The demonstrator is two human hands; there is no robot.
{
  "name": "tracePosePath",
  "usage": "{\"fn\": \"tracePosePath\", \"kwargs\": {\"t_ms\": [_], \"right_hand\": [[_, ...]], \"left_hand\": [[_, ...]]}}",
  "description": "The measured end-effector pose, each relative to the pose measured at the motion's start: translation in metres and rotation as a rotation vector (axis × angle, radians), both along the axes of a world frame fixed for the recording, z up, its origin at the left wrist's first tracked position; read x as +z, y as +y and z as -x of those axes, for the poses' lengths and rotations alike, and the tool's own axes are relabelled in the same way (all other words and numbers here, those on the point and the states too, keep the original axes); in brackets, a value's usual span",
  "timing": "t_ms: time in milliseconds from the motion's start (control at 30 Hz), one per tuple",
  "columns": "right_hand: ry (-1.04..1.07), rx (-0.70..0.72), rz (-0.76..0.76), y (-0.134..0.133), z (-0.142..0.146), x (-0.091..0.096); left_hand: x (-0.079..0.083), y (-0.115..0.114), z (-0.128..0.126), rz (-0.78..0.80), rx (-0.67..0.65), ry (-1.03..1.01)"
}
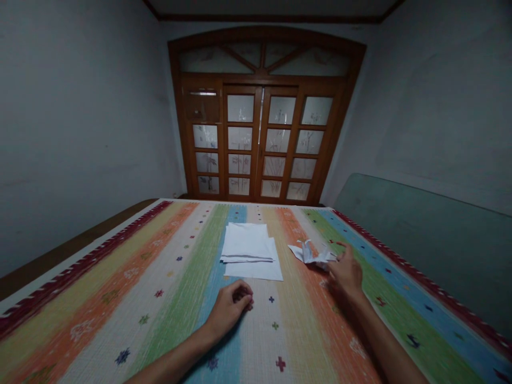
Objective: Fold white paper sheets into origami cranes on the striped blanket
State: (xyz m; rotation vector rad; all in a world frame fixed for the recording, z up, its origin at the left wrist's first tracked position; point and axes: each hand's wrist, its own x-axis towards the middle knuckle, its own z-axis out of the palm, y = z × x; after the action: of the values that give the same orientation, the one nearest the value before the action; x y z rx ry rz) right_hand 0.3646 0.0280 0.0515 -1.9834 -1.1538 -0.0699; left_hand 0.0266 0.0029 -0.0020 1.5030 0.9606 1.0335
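Note:
My left hand [231, 306] rests on the striped cloth just in front of a stack of white paper sheets [247, 242], its fingers curled in toward the thumb. Nothing shows between them. On the right, my right hand [347, 271] is at the near end of a folded white paper figure [314, 256] with pointed tips, which looks like an origami crane. Thumb and fingers meet its right end while the index finger sticks out above. That contact is small and partly hidden. The stack's lowest sheet [276, 271] juts out to the right and toward me.
A multicoloured striped cloth [176, 298] covers the table. Along the right side stands a pale green panel [424, 229]. Beyond the far edge are wooden doors [260, 138] with glass panes. White walls [88, 117] rise on both sides.

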Motion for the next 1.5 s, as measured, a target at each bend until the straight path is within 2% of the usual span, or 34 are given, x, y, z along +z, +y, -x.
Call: {"fn": "tracePosePath", "kwargs": {"t_ms": [167, 267, 333, 467, 567, 733, 900, 1100, 1300, 1433, 1500], "right_hand": [[-0.099, -0.046, -0.247, -0.001, 0.023, 0.015], [-0.174, 0.088, -0.297, 0.005, 0.049, 0.02], [-0.235, 0.314, -0.225, 0.011, 0.071, 0.021], [-0.337, 0.678, 0.037, 0.028, 0.113, 0.015], [-0.377, 0.771, 0.1, 0.043, 0.136, 0.004], [-0.414, 0.809, 0.189, 0.06, 0.159, -0.016], [-0.423, 0.786, 0.236, 0.067, 0.165, -0.026], [-0.446, 0.762, 0.231, 0.072, 0.166, -0.029], [-0.488, 0.746, 0.166, 0.068, 0.165, -0.021], [-0.495, 0.76, 0.099, 0.056, 0.16, -0.016], [-0.49, 0.789, 0.071, 0.045, 0.154, -0.016]], "left_hand": [[0.0, 0.0, -0.001, 0.009, 0.001, -0.014], [0.0, -0.001, -0.001, 0.011, -0.001, -0.024], [0.0, -0.001, 0.0, 0.008, 0.0, -0.026], [0.002, -0.001, 0.0, 0.004, 0.003, -0.014], [0.002, -0.001, 0.0, 0.007, 0.001, -0.007], [0.0, 0.001, 0.0, 0.008, -0.013, -0.034], [-0.005, 0.005, 0.0, 0.016, -0.032, -0.043], [-0.008, 0.006, 0.0, 0.032, -0.049, -0.053], [-0.011, 0.009, 0.0, 0.024, -0.049, -0.055], [0.003, 0.001, 0.005, -0.039, -0.023, -0.014], [0.016, -0.007, 0.009, -0.247, 0.014, 0.135]]}}
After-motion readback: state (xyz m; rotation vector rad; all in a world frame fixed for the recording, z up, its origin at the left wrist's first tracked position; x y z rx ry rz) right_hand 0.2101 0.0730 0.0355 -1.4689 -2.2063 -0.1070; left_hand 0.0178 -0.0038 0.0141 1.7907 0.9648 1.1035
